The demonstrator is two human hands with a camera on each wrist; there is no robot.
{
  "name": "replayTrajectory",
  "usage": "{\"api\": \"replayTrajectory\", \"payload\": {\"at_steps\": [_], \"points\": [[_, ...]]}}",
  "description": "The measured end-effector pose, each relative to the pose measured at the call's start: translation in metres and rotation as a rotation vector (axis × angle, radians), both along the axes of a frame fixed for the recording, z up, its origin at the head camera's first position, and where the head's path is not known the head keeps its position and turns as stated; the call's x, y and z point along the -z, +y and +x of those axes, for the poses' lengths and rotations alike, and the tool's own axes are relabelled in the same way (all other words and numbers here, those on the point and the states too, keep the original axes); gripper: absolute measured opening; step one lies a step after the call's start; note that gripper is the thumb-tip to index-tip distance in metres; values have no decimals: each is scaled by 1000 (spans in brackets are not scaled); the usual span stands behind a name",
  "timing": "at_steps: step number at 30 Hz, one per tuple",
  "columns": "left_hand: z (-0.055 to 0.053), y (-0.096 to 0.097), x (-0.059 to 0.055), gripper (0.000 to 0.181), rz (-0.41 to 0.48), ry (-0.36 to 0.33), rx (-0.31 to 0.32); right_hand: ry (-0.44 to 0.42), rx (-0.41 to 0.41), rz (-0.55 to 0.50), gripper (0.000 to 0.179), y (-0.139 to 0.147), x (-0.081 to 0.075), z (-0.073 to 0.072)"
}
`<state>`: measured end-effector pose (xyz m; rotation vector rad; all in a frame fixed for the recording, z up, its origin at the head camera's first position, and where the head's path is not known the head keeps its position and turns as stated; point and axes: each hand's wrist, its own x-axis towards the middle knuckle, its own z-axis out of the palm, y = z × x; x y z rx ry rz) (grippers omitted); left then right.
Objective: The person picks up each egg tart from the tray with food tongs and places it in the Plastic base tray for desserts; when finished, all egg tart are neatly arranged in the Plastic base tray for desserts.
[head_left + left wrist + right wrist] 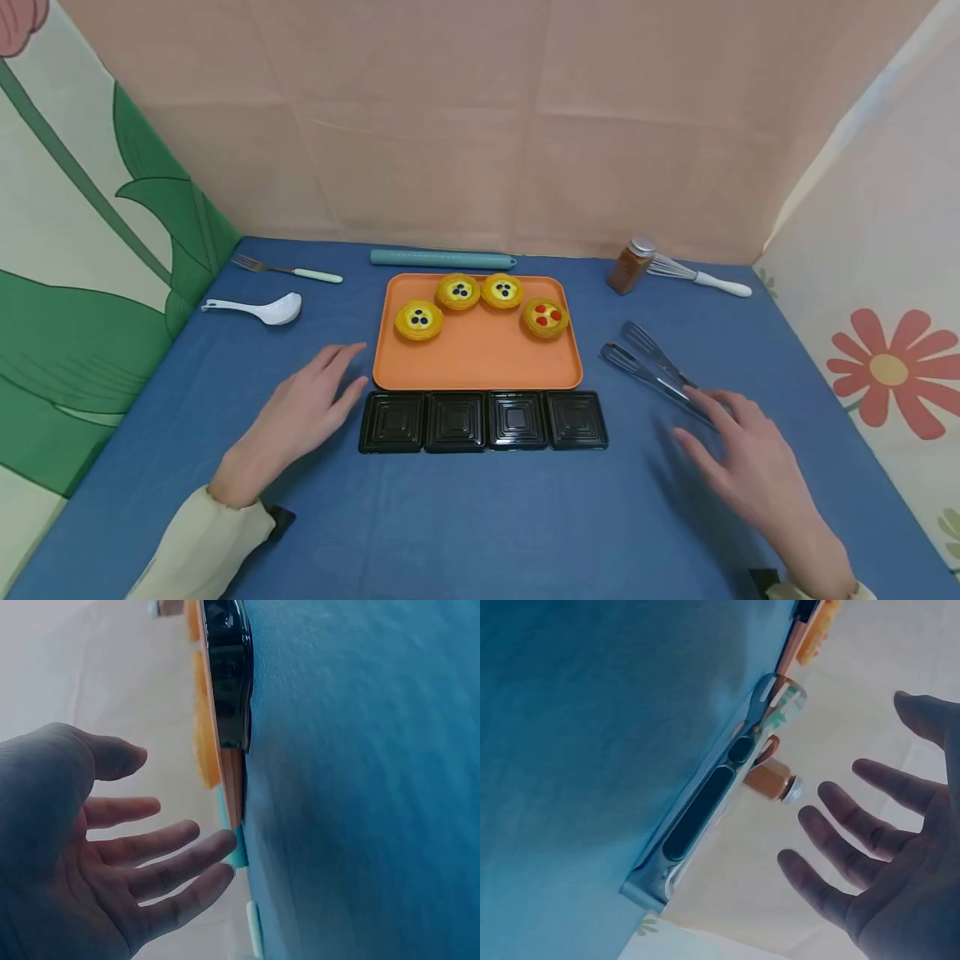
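Note:
My right hand [757,467] hovers by the handle end of metal tongs [652,375]; its fingers are spread and hold nothing. In the right wrist view the tongs [705,802] lie apart from the fingertips. My left hand [300,412], fingers loosely extended, is left of an orange tray [480,354] and a black tray of square compartments [456,422]. Three egg tarts with dark berries, such as this egg tart [418,320], sit on the orange tray, along with one tart with red pieces [545,317]. In the left wrist view the left hand [112,862] is empty.
Behind the orange tray lies a teal rolling pin [442,259]. At the left are a fork [288,268] and a white ladle [258,309]. A brown shaker bottle [631,265] stands tilted at the back right, by a whisk [701,275].

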<state>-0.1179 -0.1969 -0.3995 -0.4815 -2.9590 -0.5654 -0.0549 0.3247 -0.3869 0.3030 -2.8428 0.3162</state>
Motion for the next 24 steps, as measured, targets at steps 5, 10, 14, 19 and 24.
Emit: {"api": "replayTrajectory", "payload": {"at_steps": [5, 10, 14, 19, 24], "points": [[-10, 5, -1, 50, 81, -82, -13, -34, 31, -27, 62, 4, 4, 3], [-21, 7, 2, 48, 205, -142, -40, -57, 59, -73, 63, 11, 6, 9], [-31, 8, 6, 46, 288, -163, -88, -70, 105, -98, 65, 16, 7, 15], [-40, 8, 12, 47, 398, -209, -134, -80, 153, -114, 67, 23, 8, 19], [-46, 6, 17, 48, 470, -242, -162, -60, 152, -143, 66, 32, 10, 20]]}}
